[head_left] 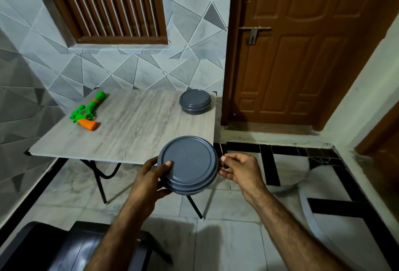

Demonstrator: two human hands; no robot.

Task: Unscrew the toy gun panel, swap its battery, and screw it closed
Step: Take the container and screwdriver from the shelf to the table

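A green toy gun (87, 109) with an orange grip lies on the far left of the small grey wood-grain table (133, 128). My left hand (149, 180) grips a round grey lidded container (187, 164) by its left rim, held just off the table's near right corner. My right hand (239, 169) is at the container's right side and pinches a thin screwdriver (222, 154), whose metal shaft points up. The gun's panel is not visible from here.
A second round grey container (195, 101) stands on the table's far right corner. The table sits against a patterned tiled wall, with a brown door (302, 43) to the right. A dark chair (71, 247) is at bottom left, and a white chair rim (306, 201) on the floor at right.
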